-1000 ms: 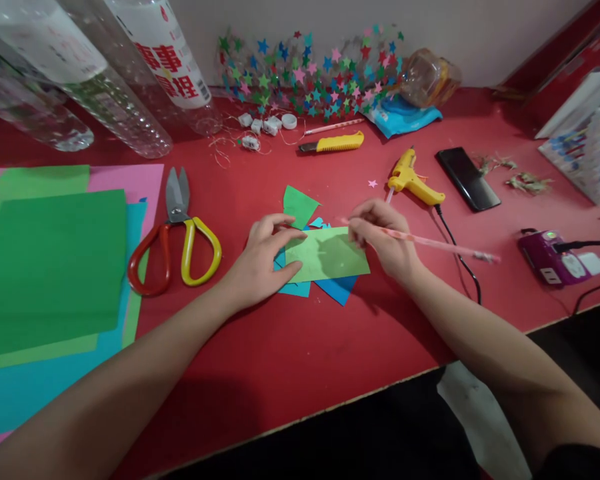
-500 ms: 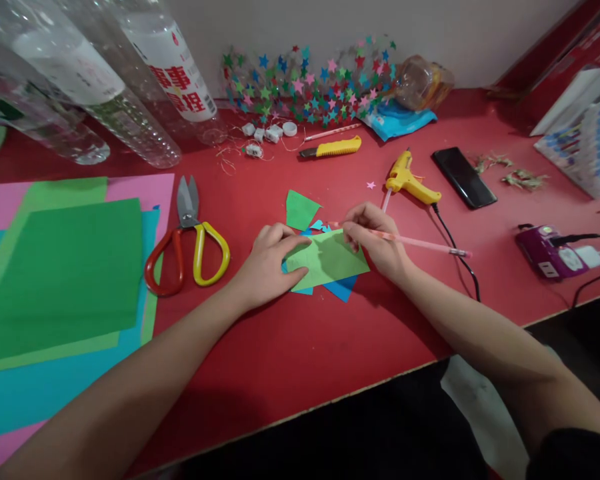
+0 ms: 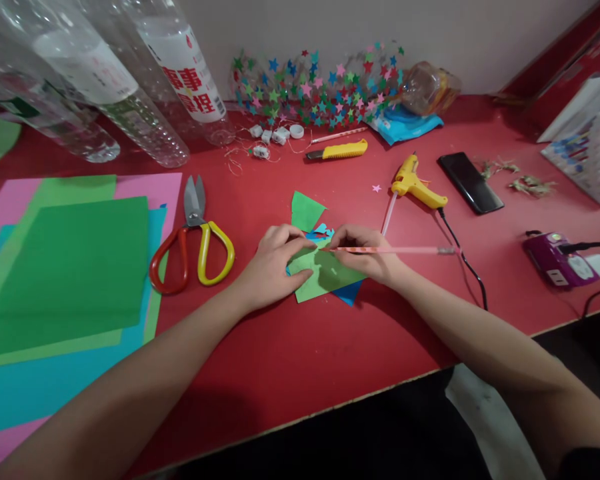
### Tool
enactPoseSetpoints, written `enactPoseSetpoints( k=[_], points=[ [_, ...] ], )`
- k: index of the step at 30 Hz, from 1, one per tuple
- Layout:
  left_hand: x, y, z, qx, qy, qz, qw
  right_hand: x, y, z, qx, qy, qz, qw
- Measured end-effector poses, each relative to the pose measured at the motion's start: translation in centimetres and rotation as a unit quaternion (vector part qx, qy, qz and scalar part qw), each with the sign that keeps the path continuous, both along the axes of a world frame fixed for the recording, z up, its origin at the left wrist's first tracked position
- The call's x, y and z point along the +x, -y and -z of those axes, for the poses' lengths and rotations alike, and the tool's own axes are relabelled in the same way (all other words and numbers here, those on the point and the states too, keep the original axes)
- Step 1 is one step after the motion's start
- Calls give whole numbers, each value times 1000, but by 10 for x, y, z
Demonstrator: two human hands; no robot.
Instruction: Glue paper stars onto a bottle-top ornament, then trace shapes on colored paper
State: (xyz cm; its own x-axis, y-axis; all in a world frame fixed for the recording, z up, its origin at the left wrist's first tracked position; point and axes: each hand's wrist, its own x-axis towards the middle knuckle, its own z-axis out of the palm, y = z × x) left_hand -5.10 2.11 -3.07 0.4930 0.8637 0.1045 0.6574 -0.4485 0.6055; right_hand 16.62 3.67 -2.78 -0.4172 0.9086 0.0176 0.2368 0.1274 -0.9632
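A light green paper piece (image 3: 325,275) lies on the red table. My left hand (image 3: 276,268) rests on its left end, thumb and fingers apart. In my right hand (image 3: 367,252) is a pink pencil (image 3: 405,251), its tip low over the paper's upper part and its eraser end pointing right. Blue paper (image 3: 350,292) sticks out beneath the green piece. A darker green scrap (image 3: 307,211) and small light-blue bits (image 3: 323,230) lie just beyond.
Scissors (image 3: 195,213) and stacked coloured sheets (image 3: 70,267) lie left. Tall bottles (image 3: 195,80) stand behind. Beyond my hands are a yellow cutter (image 3: 343,150), a glue gun (image 3: 417,187) and a phone (image 3: 470,182). A purple power socket (image 3: 555,260) sits at right.
My right hand and the pencil have moved left over the green paper, and the pencil now lies more level. The green paper has tilted slightly. The whole view has shifted a little.
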Motion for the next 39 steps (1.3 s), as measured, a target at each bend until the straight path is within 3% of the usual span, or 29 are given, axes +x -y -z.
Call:
enactPoseSetpoints(
  k=[5, 16, 22, 39],
  points=[
    [0, -1, 0, 1, 7, 1, 1000, -4, 1, 4, 19, 26, 50, 998],
    [-5, -6, 5, 10, 20, 8, 1000, -1, -1, 0, -5, 31, 36, 999],
    [-5, -5, 6, 31, 30, 21, 999, 0, -1, 2, 26, 48, 42, 998],
    [-6, -5, 10, 39, 23, 19, 999, -1, -3, 2, -19, 13, 44, 999]
  ],
)
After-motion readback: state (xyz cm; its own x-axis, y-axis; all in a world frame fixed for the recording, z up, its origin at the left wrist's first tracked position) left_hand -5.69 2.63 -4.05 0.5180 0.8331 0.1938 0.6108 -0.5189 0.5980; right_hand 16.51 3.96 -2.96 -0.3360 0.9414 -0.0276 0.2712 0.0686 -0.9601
